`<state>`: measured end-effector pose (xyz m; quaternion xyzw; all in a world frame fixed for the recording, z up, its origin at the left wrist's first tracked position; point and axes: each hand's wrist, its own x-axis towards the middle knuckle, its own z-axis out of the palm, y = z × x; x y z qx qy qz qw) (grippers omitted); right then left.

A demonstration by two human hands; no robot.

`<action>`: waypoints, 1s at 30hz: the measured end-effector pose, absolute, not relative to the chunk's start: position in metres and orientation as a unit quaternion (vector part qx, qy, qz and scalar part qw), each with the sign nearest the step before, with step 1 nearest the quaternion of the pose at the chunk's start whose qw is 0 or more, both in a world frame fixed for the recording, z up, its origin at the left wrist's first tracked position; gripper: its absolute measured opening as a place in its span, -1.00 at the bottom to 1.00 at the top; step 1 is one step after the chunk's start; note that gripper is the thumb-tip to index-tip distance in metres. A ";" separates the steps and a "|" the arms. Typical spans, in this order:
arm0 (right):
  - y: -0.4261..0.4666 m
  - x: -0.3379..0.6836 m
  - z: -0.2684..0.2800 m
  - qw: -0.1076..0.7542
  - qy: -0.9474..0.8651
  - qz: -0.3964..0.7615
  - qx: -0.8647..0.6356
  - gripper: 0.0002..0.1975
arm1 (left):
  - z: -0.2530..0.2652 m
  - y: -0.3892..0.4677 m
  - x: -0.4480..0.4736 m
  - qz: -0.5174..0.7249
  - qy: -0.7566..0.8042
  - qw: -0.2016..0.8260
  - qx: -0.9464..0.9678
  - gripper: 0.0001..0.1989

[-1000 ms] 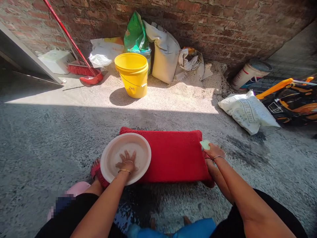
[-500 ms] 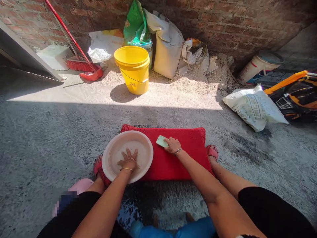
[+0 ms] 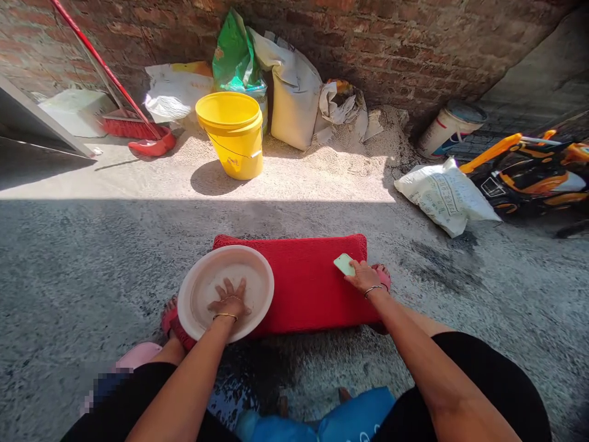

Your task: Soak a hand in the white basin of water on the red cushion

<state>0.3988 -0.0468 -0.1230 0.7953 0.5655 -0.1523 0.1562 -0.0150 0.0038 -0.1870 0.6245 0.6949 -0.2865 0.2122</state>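
Note:
My left hand [image 3: 230, 298] lies spread in the shallow water of a pale round basin [image 3: 193, 319]. The basin rests on the left end of a red cloth-covered slab or low bench [image 3: 299, 294]. Toward the right end of the red surface, my right hand [image 3: 365, 277] grips a flat pale green block [image 3: 343, 264]. Its shape is a rounded rectangle with a small dark spot near one end; its underside, against the red cloth, is hidden.
A yellow bucket [image 3: 232, 144] stands beyond, before several sacks [image 3: 297, 92] along a brick wall. A red broom and dustpan [image 3: 154, 144] lean left. At right lie a white bag [image 3: 444, 196] and an orange-black machine [image 3: 519, 178]. Wet concrete [image 3: 257, 368] lies below the red surface.
My right hand has slid the green block rightward over the red cloth. My left hand stays spread in the basin. The view has turned slightly right.

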 end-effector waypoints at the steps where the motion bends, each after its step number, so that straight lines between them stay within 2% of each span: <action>1: -0.037 0.366 -0.123 0.144 0.606 -0.161 0.765 -0.47 | -0.186 0.004 -0.015 -0.286 0.695 0.214 0.624 0.11; 5: -0.010 0.254 -0.134 0.101 0.725 -0.186 0.656 -0.50 | -0.181 0.004 -0.013 -0.286 0.695 0.208 0.626 0.09; 9: -0.007 0.232 -0.147 0.109 0.728 -0.208 0.644 -0.49 | -0.176 0.004 -0.011 -0.302 0.692 0.207 0.622 0.09; 13: -0.033 0.321 -0.148 0.149 0.661 -0.197 0.708 -0.45 | -0.178 0.006 -0.011 -0.308 0.695 0.212 0.615 0.10; 18: -0.091 0.469 -0.131 0.208 0.470 -0.151 0.845 -0.47 | -0.185 0.006 -0.014 -0.293 0.692 0.212 0.625 0.10; 21: -0.104 0.495 -0.118 0.209 0.378 -0.135 0.892 -0.44 | -0.186 0.005 -0.015 -0.288 0.693 0.212 0.626 0.09; 24: -0.091 0.450 -0.114 0.191 0.471 -0.122 0.852 -0.48 | -0.184 0.006 -0.013 -0.290 0.697 0.215 0.620 0.10; 30: -0.051 0.269 -0.127 0.124 0.724 -0.168 0.658 -0.51 | -0.179 0.006 -0.011 -0.304 0.695 0.217 0.614 0.11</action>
